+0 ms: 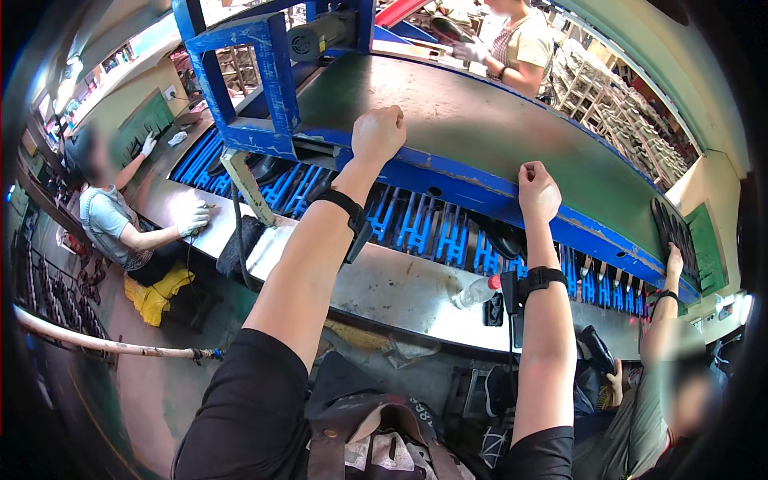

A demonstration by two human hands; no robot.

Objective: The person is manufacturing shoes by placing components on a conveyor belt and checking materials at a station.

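Observation:
Both my arms stretch forward over the workbench, each with a black strap and a small device at the wrist. My left hand (378,134) is closed in a fist above the near edge of the dark green conveyor belt (448,100). Farther right, my right hand (539,192) is curled closed over the belt's blue side frame (448,178). Nothing shows sticking out of either hand. Below them runs a row of blue rack prongs (416,228), with a black shoe (502,238) partly hidden among them by my right forearm.
A clear bottle with a red cap (478,291) stands on the metal bench top (392,280). A blue machine frame (240,80) rises at the left. Co-workers sit left and right; the right one holds a black shoe (596,349). Another person stands beyond the belt.

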